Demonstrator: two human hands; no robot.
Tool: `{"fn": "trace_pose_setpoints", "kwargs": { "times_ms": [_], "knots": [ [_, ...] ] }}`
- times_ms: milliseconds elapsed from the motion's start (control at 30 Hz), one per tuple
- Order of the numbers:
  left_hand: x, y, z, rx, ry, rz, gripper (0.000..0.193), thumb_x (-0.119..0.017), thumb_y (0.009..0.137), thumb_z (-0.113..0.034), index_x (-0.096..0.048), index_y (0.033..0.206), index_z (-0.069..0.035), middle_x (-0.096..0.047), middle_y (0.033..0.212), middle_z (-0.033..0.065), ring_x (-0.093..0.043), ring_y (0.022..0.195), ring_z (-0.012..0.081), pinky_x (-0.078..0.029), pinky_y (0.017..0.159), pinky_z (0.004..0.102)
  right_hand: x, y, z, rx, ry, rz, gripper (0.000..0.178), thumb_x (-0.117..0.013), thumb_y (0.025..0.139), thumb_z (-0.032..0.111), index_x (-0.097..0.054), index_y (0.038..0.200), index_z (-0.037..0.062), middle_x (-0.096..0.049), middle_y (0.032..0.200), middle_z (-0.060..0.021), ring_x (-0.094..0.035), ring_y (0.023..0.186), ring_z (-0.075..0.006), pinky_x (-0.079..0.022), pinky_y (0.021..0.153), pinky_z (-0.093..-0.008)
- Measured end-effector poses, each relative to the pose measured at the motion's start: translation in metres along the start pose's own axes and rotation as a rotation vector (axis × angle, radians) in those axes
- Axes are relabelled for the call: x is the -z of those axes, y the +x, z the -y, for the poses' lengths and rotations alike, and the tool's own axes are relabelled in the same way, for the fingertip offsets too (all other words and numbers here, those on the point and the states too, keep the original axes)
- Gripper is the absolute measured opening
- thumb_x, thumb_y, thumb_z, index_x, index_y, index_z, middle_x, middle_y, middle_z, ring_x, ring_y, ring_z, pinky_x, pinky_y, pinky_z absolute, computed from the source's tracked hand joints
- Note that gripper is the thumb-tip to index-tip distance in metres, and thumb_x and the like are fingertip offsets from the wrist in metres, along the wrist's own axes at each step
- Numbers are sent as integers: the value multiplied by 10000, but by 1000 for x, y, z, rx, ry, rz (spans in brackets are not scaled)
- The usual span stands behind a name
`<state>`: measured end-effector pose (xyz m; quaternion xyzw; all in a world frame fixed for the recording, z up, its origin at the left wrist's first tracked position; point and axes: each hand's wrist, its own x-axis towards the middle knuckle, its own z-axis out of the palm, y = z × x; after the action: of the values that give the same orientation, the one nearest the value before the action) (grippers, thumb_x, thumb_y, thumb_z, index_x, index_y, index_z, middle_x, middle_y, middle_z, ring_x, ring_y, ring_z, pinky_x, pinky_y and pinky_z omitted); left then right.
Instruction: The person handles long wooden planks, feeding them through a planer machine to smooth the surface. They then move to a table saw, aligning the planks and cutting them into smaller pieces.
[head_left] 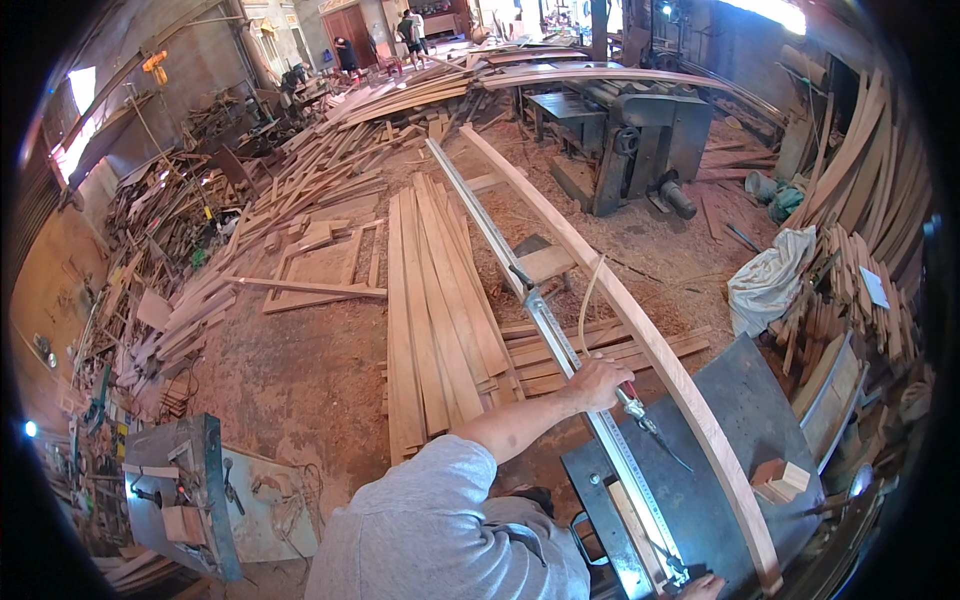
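My left hand is closed around an air blow gun with a red part and a thin bent nozzle. The nozzle points down over the grey metal machine table. A pale hose loops up from beside this hand. Below the wrist runs a long silver metal rail with a scale along it. At the bottom edge, my right hand is by the rail's near end, its fingers mostly cut off. A long, pale wooden beam lies across the table to the right of the rail.
Several boards lie stacked on the sawdust-covered floor. A wooden block sits on the table's right side. A large grey machine stands beyond, and a white sack is at the right. Another worktable stands at lower left. People are far back.
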<state>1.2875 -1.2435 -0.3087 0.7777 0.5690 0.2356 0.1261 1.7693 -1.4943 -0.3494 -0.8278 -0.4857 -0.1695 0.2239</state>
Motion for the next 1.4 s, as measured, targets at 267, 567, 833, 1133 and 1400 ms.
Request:
{"fn": "trace_pose_setpoints", "kwargs": {
  "times_ms": [267,567,833,1133,1400],
  "knots": [
    [4,0,-4,4,18,9,467,-736,654,-20,-719,1106,-134,-728,998,41,-675,1009,264,-481,916,442,5,1,5,-17,-10,18,388,-578,945,376,-568,768,31,-590,686,-212,-583,600,-426,-448,551,-527],
    [4,-1,-3,-6,24,-17,453,-735,662,-13,-726,1099,-132,-733,982,28,-681,1014,256,-469,911,441,3,0,4,-11,7,5,417,-557,957,406,-572,776,30,-582,676,-214,-582,595,-430,-444,542,-531],
    [1,0,-1,8,10,-1,462,-743,668,-9,-725,1114,-129,-739,1009,35,-683,1027,261,-464,931,445,3,-1,3,-37,9,24,436,-537,964,421,-560,772,31,-580,677,-217,-575,593,-437,-442,542,-537],
    [3,-1,-2,32,5,13,442,-737,694,-10,-725,1117,-136,-738,1019,35,-681,1035,260,-455,943,453,11,3,10,-56,8,49,422,-543,955,406,-558,764,30,-594,701,-224,-579,612,-442,-444,560,-550],
    [-1,-1,0,6,11,-12,428,-740,703,-25,-729,1114,-145,-734,1011,29,-679,1027,250,-447,926,449,7,3,9,-77,0,69,411,-559,942,397,-560,761,27,-593,692,-226,-580,613,-443,-445,572,-552]
  ]
}}
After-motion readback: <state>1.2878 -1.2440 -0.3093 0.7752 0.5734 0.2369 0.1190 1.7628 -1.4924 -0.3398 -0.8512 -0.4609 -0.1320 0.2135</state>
